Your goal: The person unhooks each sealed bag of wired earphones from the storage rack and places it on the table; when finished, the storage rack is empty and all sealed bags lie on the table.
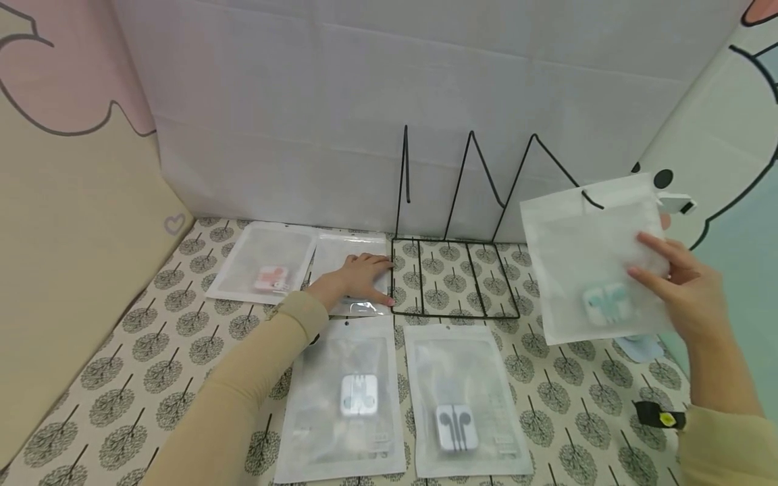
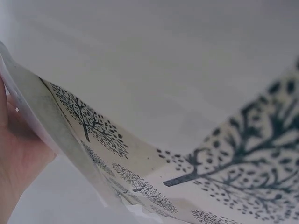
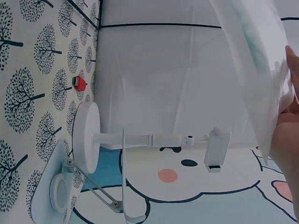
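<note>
My right hand (image 1: 699, 290) pinches the right edge of a frosted zip bag (image 1: 565, 270) that has a teal-and-white earphone case (image 1: 608, 304) inside. The tip of the rightmost hook on a black wire rack (image 1: 456, 316) shows in front of the bag's top edge. On the table, my left hand (image 1: 358, 277) rests over a clear bag (image 1: 331, 253), its fingertips at the rack's left side. In the left wrist view, that hand is partly cut off at the edge.
Frosted bags lie about: one with a pink case (image 1: 271, 277) at left, one with a white case (image 1: 359, 395) and one with black-marked earphones (image 1: 456, 428) in front. At right stand a white phone stand (image 3: 86, 137) and a pale blue stand (image 3: 46, 186). A small red plug (image 3: 80, 83) lies nearby.
</note>
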A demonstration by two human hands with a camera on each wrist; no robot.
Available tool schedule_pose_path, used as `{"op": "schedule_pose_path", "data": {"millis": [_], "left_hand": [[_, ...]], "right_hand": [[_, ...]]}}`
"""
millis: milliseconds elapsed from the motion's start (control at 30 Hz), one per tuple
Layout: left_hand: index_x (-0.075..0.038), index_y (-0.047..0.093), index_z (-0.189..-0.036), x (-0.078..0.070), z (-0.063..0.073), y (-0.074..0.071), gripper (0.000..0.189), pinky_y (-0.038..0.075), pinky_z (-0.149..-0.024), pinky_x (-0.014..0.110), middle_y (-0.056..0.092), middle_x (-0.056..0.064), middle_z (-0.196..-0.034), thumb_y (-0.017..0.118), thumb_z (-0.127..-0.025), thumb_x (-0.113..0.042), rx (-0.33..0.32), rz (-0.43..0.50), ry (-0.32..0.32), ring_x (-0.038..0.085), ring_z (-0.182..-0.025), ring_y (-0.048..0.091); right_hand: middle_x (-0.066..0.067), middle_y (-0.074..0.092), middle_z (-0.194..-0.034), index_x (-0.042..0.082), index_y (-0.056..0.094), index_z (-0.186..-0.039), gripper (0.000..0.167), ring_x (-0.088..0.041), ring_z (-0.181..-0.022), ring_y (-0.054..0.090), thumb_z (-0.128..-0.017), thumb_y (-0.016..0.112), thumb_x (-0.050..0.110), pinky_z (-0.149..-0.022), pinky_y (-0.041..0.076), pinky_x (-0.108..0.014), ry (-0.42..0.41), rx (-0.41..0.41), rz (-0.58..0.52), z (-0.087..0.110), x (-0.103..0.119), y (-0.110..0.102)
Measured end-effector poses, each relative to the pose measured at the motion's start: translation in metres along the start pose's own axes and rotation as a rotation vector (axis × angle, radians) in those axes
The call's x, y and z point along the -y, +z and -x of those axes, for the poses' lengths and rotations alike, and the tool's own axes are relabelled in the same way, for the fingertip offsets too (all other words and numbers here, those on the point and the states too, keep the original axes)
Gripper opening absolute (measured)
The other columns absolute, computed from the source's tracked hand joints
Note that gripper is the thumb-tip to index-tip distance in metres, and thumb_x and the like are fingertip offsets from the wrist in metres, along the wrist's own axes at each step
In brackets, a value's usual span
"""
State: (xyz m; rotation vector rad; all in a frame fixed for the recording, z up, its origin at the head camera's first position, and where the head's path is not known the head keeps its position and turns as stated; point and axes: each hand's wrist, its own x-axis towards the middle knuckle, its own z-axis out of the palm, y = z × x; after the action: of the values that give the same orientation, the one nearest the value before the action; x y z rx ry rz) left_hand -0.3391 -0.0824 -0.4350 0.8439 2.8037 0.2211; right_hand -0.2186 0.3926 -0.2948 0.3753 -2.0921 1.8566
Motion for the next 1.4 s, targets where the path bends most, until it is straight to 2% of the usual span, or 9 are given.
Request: {"op": "schedule_pose_path", "data": {"millis": [167, 367, 600, 700, 867, 967, 1200, 1267, 1400], "left_hand": [[-0.021, 0.023, -0.151, 0.000, -0.001, 0.000, 0.101, 0.016, -0.111, 0.061, 0.020, 0.003, -0.157, 0.055, -0.072, -0.077, -0.002, -0.007, -0.004, 0.031, -0.142, 0.020], [-0.022, 0.023, -0.150, 0.001, -0.002, 0.002, 0.102, 0.016, -0.111, 0.062, 0.020, 0.003, -0.157, 0.055, -0.072, -0.078, -0.007, -0.009, 0.001, 0.031, -0.142, 0.020], [-0.023, 0.023, -0.151, 0.002, -0.001, 0.003, 0.101, 0.016, -0.111, 0.061, 0.019, 0.002, -0.157, 0.053, -0.072, -0.079, -0.003, -0.016, -0.010, 0.030, -0.142, 0.019], [-0.023, 0.022, -0.151, 0.003, 0.000, 0.002, 0.101, 0.016, -0.111, 0.061, 0.018, 0.002, -0.158, 0.053, -0.072, -0.079, 0.001, -0.021, -0.012, 0.029, -0.142, 0.019], [-0.023, 0.023, -0.151, 0.002, 0.000, 0.001, 0.101, 0.015, -0.111, 0.061, 0.018, 0.002, -0.158, 0.054, -0.073, -0.078, -0.001, -0.016, -0.008, 0.030, -0.142, 0.019], [-0.023, 0.023, -0.151, 0.000, 0.000, 0.001, 0.100, 0.015, -0.111, 0.061, 0.018, 0.003, -0.158, 0.054, -0.073, -0.077, -0.002, -0.007, -0.005, 0.030, -0.142, 0.019], [-0.022, 0.023, -0.151, 0.000, 0.000, 0.002, 0.100, 0.016, -0.111, 0.061, 0.019, 0.003, -0.157, 0.055, -0.073, -0.076, -0.003, 0.005, 0.000, 0.030, -0.142, 0.019], [-0.022, 0.023, -0.151, -0.001, 0.000, 0.001, 0.100, 0.016, -0.111, 0.061, 0.019, 0.003, -0.157, 0.055, -0.073, -0.076, -0.002, 0.006, 0.001, 0.030, -0.142, 0.019], [-0.022, 0.023, -0.151, 0.000, 0.000, 0.001, 0.099, 0.015, -0.111, 0.061, 0.019, 0.003, -0.157, 0.054, -0.074, -0.076, -0.001, 0.000, 0.002, 0.030, -0.142, 0.019]], "right_hand": [[0.007, 0.053, -0.127, 0.005, 0.054, -0.132, 0.054, 0.000, -0.082, 0.063, -0.083, 0.062, -0.013, -0.058, 0.054, -0.015, 0.026, -0.001, 0.054, 0.008, 0.004, -0.006], [0.007, 0.048, -0.130, 0.006, 0.052, -0.135, 0.055, 0.000, -0.086, 0.064, -0.085, 0.057, -0.015, -0.059, 0.055, -0.017, 0.053, 0.029, 0.024, 0.018, 0.005, -0.014], [0.001, 0.051, -0.129, -0.001, 0.048, -0.135, 0.055, -0.006, -0.091, 0.064, -0.084, 0.051, -0.022, -0.065, 0.056, -0.020, 0.002, 0.055, -0.086, 0.027, 0.009, -0.019], [0.000, 0.052, -0.128, -0.002, 0.047, -0.135, 0.055, -0.006, -0.092, 0.064, -0.084, 0.050, -0.023, -0.065, 0.056, -0.020, -0.015, 0.056, -0.072, 0.032, 0.012, -0.020], [0.003, 0.053, -0.126, 0.003, 0.050, -0.135, 0.056, -0.002, -0.089, 0.064, -0.084, 0.053, -0.020, -0.061, 0.056, -0.019, 0.001, 0.057, 0.049, 0.042, 0.010, -0.024], [0.007, 0.051, -0.126, 0.007, 0.049, -0.137, 0.057, 0.001, -0.086, 0.063, -0.085, 0.056, -0.016, -0.057, 0.056, -0.019, 0.055, 0.057, 0.133, 0.048, 0.006, -0.027], [0.014, 0.054, -0.121, 0.011, 0.044, -0.141, 0.060, -0.003, -0.079, 0.064, -0.087, 0.057, -0.011, -0.052, 0.056, -0.028, 0.190, 0.109, 0.193, 0.066, -0.004, -0.031], [0.022, 0.059, -0.110, 0.019, 0.045, -0.142, 0.060, -0.006, -0.073, 0.066, -0.089, 0.059, -0.005, -0.050, 0.056, -0.032, 0.256, 0.120, 0.280, 0.071, -0.007, -0.032], [0.031, 0.058, -0.104, 0.032, 0.044, -0.141, 0.058, -0.012, -0.062, 0.065, -0.091, 0.062, 0.009, -0.049, 0.055, -0.036, 0.376, 0.135, 0.486, 0.081, -0.012, -0.034]]}}
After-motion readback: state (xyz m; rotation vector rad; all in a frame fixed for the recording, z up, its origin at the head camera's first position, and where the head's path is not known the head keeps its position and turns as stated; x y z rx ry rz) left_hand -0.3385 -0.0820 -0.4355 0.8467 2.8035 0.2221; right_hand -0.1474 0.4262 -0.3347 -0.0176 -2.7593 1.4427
